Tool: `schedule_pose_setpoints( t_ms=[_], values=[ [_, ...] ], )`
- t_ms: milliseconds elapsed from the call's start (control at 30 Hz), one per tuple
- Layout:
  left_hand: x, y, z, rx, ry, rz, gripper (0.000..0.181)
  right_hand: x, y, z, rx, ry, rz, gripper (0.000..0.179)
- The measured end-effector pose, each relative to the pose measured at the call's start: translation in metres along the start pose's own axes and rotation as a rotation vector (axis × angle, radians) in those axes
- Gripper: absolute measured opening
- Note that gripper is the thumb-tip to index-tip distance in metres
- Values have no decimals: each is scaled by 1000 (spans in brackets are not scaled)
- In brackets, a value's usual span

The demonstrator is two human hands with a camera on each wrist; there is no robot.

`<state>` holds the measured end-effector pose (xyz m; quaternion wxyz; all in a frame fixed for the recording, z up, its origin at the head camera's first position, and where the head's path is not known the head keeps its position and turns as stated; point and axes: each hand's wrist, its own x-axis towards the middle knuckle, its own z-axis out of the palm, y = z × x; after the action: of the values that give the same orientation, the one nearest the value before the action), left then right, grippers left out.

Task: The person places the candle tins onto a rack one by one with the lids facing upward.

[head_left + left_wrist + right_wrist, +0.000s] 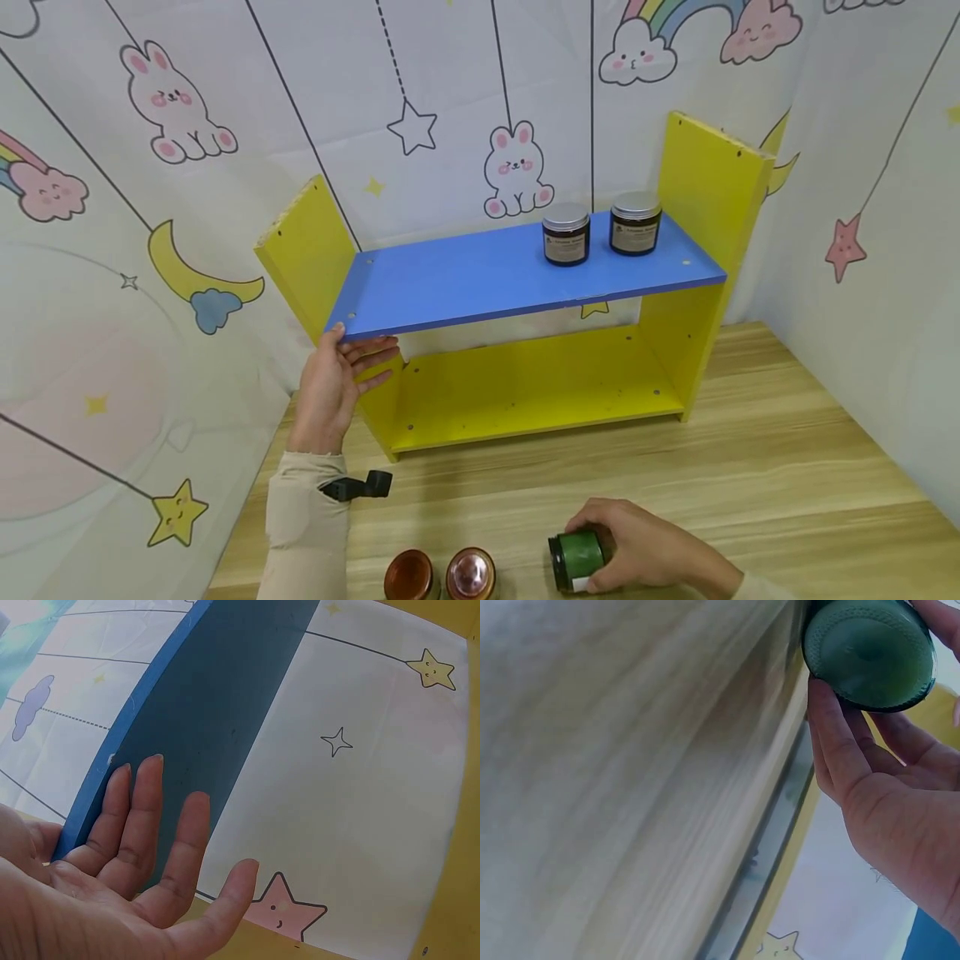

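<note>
My right hand (637, 546) grips a green glass jar (581, 555) with a dark lid and a pale label. The jar is tipped sideways, lid to the left; its round green base (868, 654) faces the right wrist camera. At the left front corner of a blue shelf board (457, 279), my left hand (333, 387) holds the edge, thumb on top and fingers spread underneath. In the left wrist view these fingers (193, 840) are loosely extended below the board. Two dark jars with silver lids, a left one (566, 235) and a right one (635, 223), stand upright on the board's right half.
Two amber-topped jars, one left (411, 575) and one right (471, 573), stand on the wood-grain table (780, 467) at the front. Yellow side panels (716, 192) rise above the blue board, and a yellow bottom shelf (517, 392) lies below. A patterned cloth (450, 75) hangs around the back and sides.
</note>
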<state>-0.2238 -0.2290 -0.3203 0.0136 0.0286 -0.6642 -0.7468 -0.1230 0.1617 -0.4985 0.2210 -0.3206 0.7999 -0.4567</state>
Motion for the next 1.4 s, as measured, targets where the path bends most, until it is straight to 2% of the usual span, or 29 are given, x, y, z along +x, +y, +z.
schedule_pose_setpoints(
  t_ms=[267, 667, 1033, 1400],
  values=[
    [-1, 0, 1, 4, 11, 0, 52, -1, 4, 1, 166, 20, 84, 47],
    [0, 0, 1, 6, 2, -7, 53, 2, 5, 0, 232, 59, 133, 53],
    [-1, 0, 1, 9, 1, -8, 53, 0, 5, -2, 200, 56, 129, 60],
    [-1, -1, 0, 17, -4, -2, 54, -2, 7, -2, 90, 61, 80, 60]
  ],
)
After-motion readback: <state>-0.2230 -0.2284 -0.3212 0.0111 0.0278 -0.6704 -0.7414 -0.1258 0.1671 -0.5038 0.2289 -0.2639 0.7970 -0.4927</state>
